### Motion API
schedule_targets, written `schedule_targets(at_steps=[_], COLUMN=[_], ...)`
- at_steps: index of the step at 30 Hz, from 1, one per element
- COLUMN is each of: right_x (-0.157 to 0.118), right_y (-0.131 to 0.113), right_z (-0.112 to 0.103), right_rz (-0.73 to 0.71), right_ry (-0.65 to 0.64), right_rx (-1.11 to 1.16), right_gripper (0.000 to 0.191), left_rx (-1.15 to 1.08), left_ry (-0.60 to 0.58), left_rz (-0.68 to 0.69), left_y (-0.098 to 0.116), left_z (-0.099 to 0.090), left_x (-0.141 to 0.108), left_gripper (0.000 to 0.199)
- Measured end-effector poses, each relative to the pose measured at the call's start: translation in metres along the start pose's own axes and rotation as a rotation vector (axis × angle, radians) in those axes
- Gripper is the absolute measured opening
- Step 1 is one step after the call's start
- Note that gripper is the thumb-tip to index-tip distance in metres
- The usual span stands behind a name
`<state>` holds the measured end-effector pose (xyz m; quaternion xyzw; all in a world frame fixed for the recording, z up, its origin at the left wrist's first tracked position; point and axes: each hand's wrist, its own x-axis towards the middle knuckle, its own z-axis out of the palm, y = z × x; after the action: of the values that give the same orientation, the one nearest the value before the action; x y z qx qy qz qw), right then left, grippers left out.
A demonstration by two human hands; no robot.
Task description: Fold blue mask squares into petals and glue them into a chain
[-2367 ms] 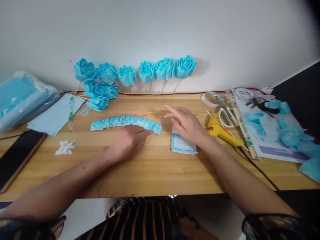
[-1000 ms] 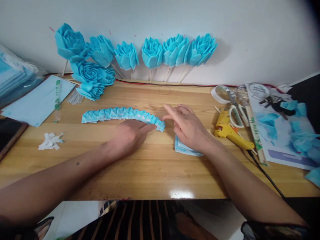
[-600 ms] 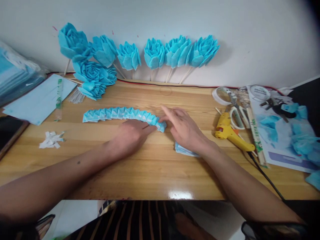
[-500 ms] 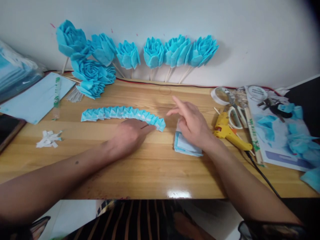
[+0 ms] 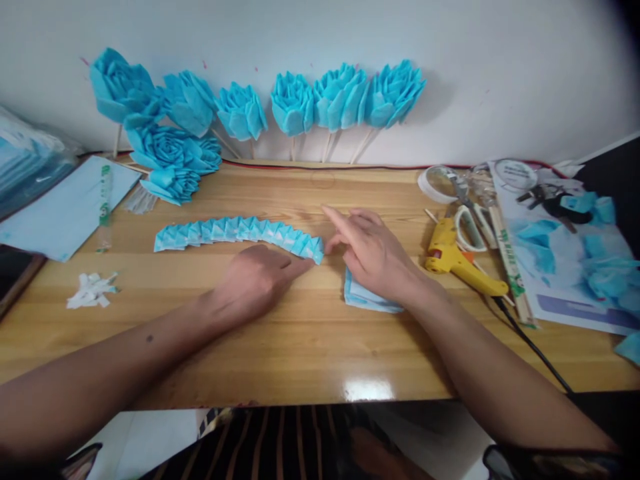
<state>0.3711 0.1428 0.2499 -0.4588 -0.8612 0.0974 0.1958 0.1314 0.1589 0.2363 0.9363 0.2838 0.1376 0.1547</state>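
Note:
A curved strip of folded blue pieces (image 5: 240,230), overlapping in zigzag points, lies across the middle of the table. My left hand (image 5: 255,283) is closed just in front of it, with its fingertips at the strip's right end; the thumb is mostly hidden. My right hand (image 5: 373,250) is open beside that end, index finger stretched out and the other fingers loosely bent, with nothing visible in it. Below my right hand lies a small stack of pale blue squares (image 5: 373,300), partly covered by the palm.
Several blue fabric roses on sticks (image 5: 293,103) lean against the wall. A yellow glue gun (image 5: 455,263), scissors (image 5: 473,227) and a tape roll (image 5: 437,185) lie at right. White scraps (image 5: 91,291) and a blue sheet (image 5: 65,200) lie at left. The wooden table's (image 5: 280,360) front edge is near me.
My right hand has come lower and closer to the strip's right end, its fingers less spread. My left hand stays at that end. The whole view has shifted slightly.

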Motion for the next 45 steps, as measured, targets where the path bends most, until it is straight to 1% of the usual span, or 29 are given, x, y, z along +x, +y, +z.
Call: schedule_targets(at_steps=[3,5,7,10,12,17,19,23,25,28,32,36,39,42,45], right_x=[0.002,0.002,0.002,0.002,0.003,0.008,0.007,0.001,0.000,-0.001,0.000,0.000,0.000,0.001,0.004], right_y=[-0.001,0.000,0.001,-0.001,-0.004,-0.008,-0.006,0.003,0.006,0.009,0.009,0.007,0.006,0.005,0.004], right_z=[0.001,0.002,0.001,0.000,0.001,0.006,0.007,0.006,0.007,0.010,0.012,0.011,0.012,0.014,0.016], right_rz=[0.019,0.019,0.009,-0.012,-0.028,-0.049,-0.037,0.040,0.064,0.036,0.009,0.011,0.007,0.000,0.013], right_ry=[-0.037,-0.039,-0.007,0.075,0.090,-0.038,0.010,0.218,0.257,0.244,0.184,0.128,0.099,0.108,0.122], right_rx=[-0.013,-0.015,-0.009,0.017,0.038,-0.015,-0.007,0.071,0.060,0.015,-0.047,-0.093,-0.104,-0.111,-0.123], right_gripper=[0.078,0.077,0.078,0.081,0.083,0.086,0.084,0.074,0.071,0.072,0.076,0.072,0.071,0.067,0.057], left_rx=[0.034,0.040,0.053,0.098,0.134,0.191,0.172,0.106,0.081,0.075,0.074,0.084,0.124,0.146,0.166], left_ry=[-0.019,-0.018,-0.027,-0.061,-0.068,-0.062,-0.050,-0.039,-0.033,0.025,0.167,0.291,0.315,0.314,0.343], left_rz=[-0.013,-0.021,-0.026,-0.014,0.002,0.016,0.014,-0.007,-0.010,-0.034,-0.047,-0.069,-0.066,-0.061,-0.105], left_y=[0.003,0.005,0.007,0.007,0.007,0.004,0.004,0.004,0.003,0.000,-0.011,-0.019,-0.019,-0.018,-0.028], left_z=[-0.001,-0.002,-0.003,-0.004,-0.003,0.001,0.002,0.002,0.002,0.001,0.000,-0.002,-0.002,-0.004,-0.012], left_x=[0.003,0.004,0.005,0.005,0.005,0.004,0.005,0.007,0.006,0.001,-0.007,-0.011,-0.010,-0.008,-0.006], left_gripper=[0.036,0.036,0.036,0.036,0.036,0.035,0.035,0.035,0.035,0.036,0.034,0.029,0.029,0.029,0.029])
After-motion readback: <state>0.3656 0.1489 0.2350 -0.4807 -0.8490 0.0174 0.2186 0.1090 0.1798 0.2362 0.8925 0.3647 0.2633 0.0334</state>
